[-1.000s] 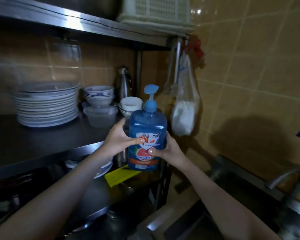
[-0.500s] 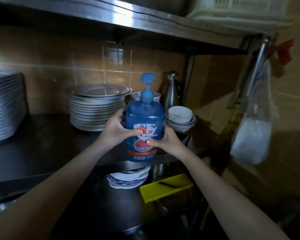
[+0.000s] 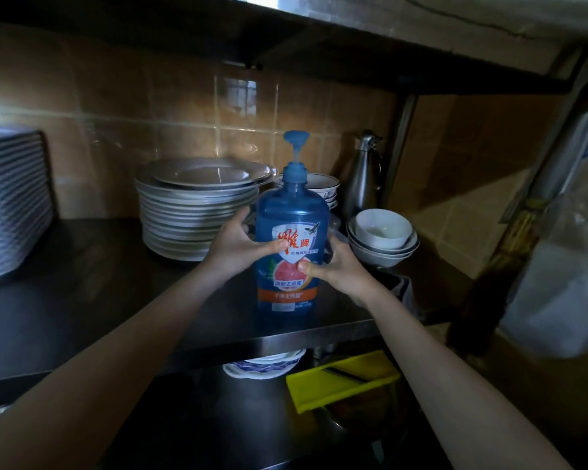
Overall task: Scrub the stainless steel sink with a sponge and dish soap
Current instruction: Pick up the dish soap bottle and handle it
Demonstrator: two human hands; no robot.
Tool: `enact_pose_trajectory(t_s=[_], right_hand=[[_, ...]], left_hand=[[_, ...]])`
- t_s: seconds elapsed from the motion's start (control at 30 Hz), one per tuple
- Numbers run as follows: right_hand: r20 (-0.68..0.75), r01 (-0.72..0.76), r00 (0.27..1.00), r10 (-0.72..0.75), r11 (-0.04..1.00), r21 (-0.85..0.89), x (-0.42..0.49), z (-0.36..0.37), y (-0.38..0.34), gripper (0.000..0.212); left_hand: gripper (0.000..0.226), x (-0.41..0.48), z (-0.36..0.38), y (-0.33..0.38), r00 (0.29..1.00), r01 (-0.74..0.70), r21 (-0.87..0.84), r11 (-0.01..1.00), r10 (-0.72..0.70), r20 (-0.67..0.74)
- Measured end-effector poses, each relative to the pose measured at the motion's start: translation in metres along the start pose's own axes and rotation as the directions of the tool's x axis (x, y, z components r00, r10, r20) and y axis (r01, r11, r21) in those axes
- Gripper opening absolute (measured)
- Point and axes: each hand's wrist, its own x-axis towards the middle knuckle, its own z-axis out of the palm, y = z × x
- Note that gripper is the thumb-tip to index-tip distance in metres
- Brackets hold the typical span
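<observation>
Right, the fingers (image 3: 243,217) of the left hand (image 3: 233,247) are curled round the far side of the bottle (image 3: 291,215) of dish soap, thumb laid across its label. The right hand (image 3: 336,269) clasps the other side a little lower, its thumb pressed on the grapefruit picture. Between the two palms the bottle stands upright, blue, pump head on top, near the front edge of the middle shelf (image 3: 99,293). Its base seems to sit on the steel, though in this gloom I can't swear it touches. Just behind it to the left is a stack of plates (image 3: 197,212), and straight behind it some patterned bowls (image 3: 323,184). To its right are nested white bowls (image 3: 381,235), with a steel flask (image 3: 362,178) at the back. Far left sits a pile of trays (image 3: 11,205). On the lower shelf lie blue-rimmed dishes (image 3: 265,362) and a yellow board (image 3: 340,381). A plastic bag (image 3: 557,283) hangs at the right.
</observation>
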Motion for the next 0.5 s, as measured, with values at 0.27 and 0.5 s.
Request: enact_pose_trajectory(t_s=[0.27,0.5], right_hand=[[0.046,-0.018,0.999,0.019,0.999,-0.032,0.008,-0.006,0.003,0.066],[-0.048,-0.050,0.998,0.043,0.983,-0.175,-0.005,0.000,-0.002,0.078]], left_hand=[[0.092,0.009,0.008,0.000,1.000,0.012,0.046,0.999,-0.011,-0.016],[0.065,0.000,0.013,0.002,0.998,-0.032,-0.036,0.999,0.034,0.054]])
